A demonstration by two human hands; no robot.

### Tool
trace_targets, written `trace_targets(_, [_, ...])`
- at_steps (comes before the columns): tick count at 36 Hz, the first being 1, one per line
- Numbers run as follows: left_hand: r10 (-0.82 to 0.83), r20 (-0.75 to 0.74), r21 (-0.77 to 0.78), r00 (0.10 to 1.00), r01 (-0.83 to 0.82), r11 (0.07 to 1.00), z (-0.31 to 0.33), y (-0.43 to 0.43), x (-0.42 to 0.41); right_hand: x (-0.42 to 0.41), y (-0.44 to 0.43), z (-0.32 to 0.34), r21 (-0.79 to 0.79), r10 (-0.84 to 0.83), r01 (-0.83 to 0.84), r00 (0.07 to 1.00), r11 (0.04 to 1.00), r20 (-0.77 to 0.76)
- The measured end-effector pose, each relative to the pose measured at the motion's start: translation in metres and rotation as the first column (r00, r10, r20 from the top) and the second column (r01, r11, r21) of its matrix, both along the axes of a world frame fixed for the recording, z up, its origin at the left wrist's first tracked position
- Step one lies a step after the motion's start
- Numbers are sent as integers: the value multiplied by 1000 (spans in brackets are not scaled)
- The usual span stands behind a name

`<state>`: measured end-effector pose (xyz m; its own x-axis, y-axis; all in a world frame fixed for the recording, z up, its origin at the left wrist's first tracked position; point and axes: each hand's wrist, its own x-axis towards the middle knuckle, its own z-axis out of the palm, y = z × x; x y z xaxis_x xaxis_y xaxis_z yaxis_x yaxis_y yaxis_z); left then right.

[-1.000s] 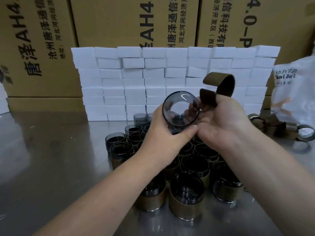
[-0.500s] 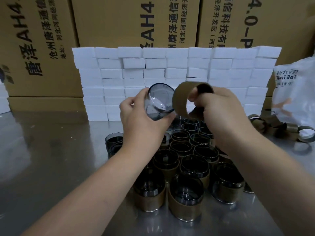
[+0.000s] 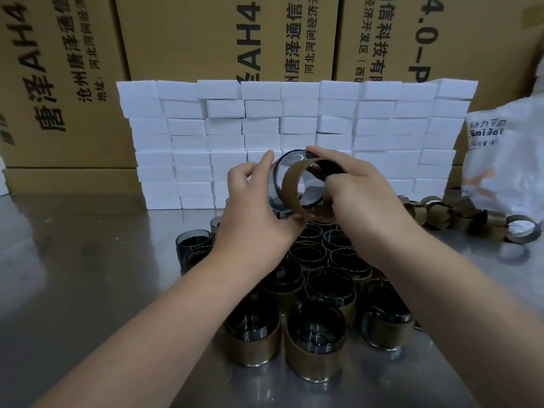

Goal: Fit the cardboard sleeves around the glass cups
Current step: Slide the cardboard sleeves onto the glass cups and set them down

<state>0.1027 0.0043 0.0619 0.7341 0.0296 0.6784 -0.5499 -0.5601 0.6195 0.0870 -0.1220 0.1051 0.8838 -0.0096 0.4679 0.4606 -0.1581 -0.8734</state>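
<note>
**Sleeve partly over a cup, held above the cluster**

Fingers of the left hand (image 3: 259, 207) curled around a smoky glass cup (image 3: 290, 163), thumb at its lower edge and fingertips reaching over its far rim, gripping it on its side. The right hand (image 3: 362, 195) closed on a brown cardboard sleeve (image 3: 290, 189), its fingers pinching the band at the right while the loop sat around the cup's open end, tilted and only partly on. Both hands met just above the far edge of the cluster of sleeved cups (image 3: 315, 348).

That cluster stood on the steel table (image 3: 88, 290), each dark glass wrapped low in a brown band, packed rim to rim. Left of the cluster, and touching its far corner, stood a few bare cups (image 3: 192, 244) without bands. Right of the cluster, well apart from it, lay a loose heap of spare sleeves (image 3: 459, 216), some curled open, one ring lying nearest the table's right side. Beyond that heap, further right of the cluster, a white printed bag (image 3: 506, 160) slumped. Behind the cluster rose a wall of white foam blocks (image 3: 294, 122), stacked in rows, and behind those stood large cardboard cartons (image 3: 182, 39) printed with black lettering.
</note>
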Motion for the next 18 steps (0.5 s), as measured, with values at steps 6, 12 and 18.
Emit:
trace_targets(6, [-294,-87,-27,952,293,956,4,-2,-12,6,-7,0,-7,-60,60,998,998,-14])
trace_targets(12, [-113,-74,80,991,119,990,4,-5,-14,8,-2,-9,-170,-58,59,998,984,11])
trace_targets(18, [-25,28,93,999,22,995,4,-7,-14,7,-1,-11,-224,-14,14,1000,975,2])
